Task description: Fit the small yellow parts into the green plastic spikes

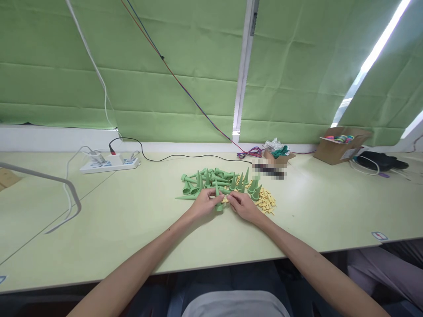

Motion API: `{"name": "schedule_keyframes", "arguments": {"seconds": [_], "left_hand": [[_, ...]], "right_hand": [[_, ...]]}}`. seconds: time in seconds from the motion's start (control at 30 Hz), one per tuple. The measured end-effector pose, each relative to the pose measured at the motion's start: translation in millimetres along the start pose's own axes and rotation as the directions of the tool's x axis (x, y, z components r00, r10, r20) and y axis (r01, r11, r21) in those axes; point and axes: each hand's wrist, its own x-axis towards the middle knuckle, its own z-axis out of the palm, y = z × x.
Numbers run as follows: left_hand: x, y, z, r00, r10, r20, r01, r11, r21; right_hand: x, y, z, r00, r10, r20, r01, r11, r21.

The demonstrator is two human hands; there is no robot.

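Note:
In the head view, my left hand (207, 203) is closed on a green cone-shaped spike (217, 190), whose tip points up and away from me. Just to its right, my right hand (241, 204) pinches a small yellow piece (226, 199) beside the spike; the fingertips of both hands nearly meet. Behind my hands lies a pile of green spikes (222, 173), some standing upright and others on their sides. Many small yellow cross-shaped pieces (267, 200) are heaped to the right of my right hand, partly among the standing spikes.
On the pale table (139, 233), a white power strip (110, 164) stands back left and a grey bent bar (74, 193) at left. Small open box (280, 159) and larger cardboard box (342, 145) are at back right, near a black item (380, 161). A person's leg (383, 268) shows right.

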Motion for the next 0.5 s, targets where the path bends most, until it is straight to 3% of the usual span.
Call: {"name": "schedule_keyframes", "arguments": {"seconds": [0.5], "left_hand": [[-0.9,5.4,-0.9,1.0,-0.022,-0.018,0.022,1.0,0.0]], "right_hand": [[-1.1,-5.1,-4.2,0.999,0.006,0.042,-0.009,0.997,0.073]]}}
